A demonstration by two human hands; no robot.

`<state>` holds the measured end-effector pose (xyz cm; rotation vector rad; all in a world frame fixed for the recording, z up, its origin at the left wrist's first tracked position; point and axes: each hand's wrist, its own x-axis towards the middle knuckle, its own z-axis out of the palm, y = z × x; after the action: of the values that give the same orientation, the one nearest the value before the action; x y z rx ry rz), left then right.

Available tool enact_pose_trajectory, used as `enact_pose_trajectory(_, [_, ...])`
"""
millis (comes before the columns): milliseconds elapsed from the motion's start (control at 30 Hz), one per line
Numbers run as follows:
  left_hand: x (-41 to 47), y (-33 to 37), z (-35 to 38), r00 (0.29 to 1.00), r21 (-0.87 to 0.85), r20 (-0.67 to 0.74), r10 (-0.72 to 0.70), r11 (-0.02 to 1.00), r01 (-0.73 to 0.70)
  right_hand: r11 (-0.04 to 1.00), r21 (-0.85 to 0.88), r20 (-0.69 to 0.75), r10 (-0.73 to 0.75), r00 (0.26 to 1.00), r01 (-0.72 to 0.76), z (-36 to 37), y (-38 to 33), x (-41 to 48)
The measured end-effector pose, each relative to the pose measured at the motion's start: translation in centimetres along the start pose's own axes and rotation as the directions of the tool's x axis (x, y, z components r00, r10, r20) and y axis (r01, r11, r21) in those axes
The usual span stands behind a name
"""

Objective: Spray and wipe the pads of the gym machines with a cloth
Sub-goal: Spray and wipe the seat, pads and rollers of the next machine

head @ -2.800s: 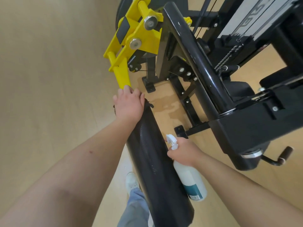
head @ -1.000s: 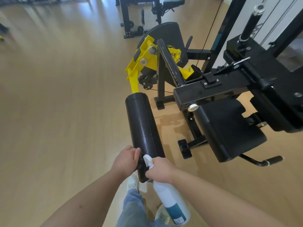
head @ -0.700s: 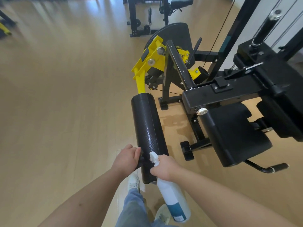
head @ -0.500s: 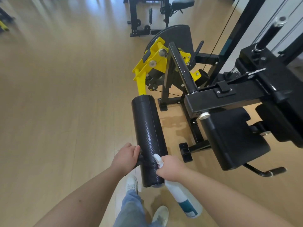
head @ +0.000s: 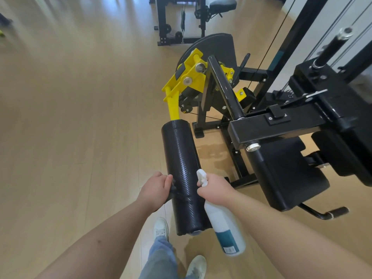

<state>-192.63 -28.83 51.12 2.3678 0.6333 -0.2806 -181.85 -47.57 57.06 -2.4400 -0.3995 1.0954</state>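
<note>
Compared with a few seconds back, the left hand (head: 156, 188) had run the whole length of the roller pad (head: 179, 154). It went from the far end by the yellow arm (head: 174, 103) down to the near end, in the lower middle of the frame. Its fingers were curled over a dark cloth (head: 172, 190) and pressed it against the roller's left flank. Honestly the cloth was black on black, so all I could make out was a crumpled edge by the fingertips.

The right hand (head: 215, 190) sat just beside the roller on its right side. Its fingers were clamped round the neck of the spray bottle (head: 223, 224), with the white nozzle poking up and the body hanging down toward the floor (head: 70, 117).

My read was that this was the tail end of a wipe stroke. To do it well, the move was to carry the cloth right off the near end cap instead of stopping short. Then shift the grip round the cylinder and pull another pass, since one stroke only covered the flank the palm was on, and the underside was the easy bit to miss.

Firm, even pressure mattered, because the textured cover looked like it would hold streaks. The bottle needed to stay clear of the roller so it didn't bump the freshly wiped surface. The flat seat pad (head: 285, 174) at the right of the frame looked like the next one to do.
</note>
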Motion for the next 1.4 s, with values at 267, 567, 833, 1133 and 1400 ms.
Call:
enact_pose_trajectory(267, [0.3,-1.4,-1.5,0.998,-0.042,-0.034,-0.056,0.998,0.054,0.994,0.113,-0.104,0.013,0.994,-0.002,-0.7,-1.4,0.1])
enact_pose_trajectory(567, [-0.6,-0.6,-1.0,0.997,-0.052,-0.033,-0.072,0.996,0.07,0.992,-0.116,0.084,0.068,0.994,-0.058,0.9,1.8,-2.6])
enact_pose_trajectory(833, [-2.2,1.5,0.6,1.0,-0.061,-0.02,-0.023,0.998,0.022,0.988,-0.147,0.163,0.078,0.984,-0.054,2.4,4.7,-5.0])
enact_pose_trajectory(1133, [-2.0,2.4,0.9,0.999,-0.077,-0.017,-0.032,0.997,0.031,0.999,0.032,0.126,0.003,0.992,-0.007,1.5,3.5,-3.4])
enact_pose_trajectory(1400, [1.0,0.2,-1.5,0.998,-0.052,-0.014,-0.061,0.997,0.061,0.999,-0.034,-0.12,0.002,0.993,-0.006,-0.3,-2.6,1.5])
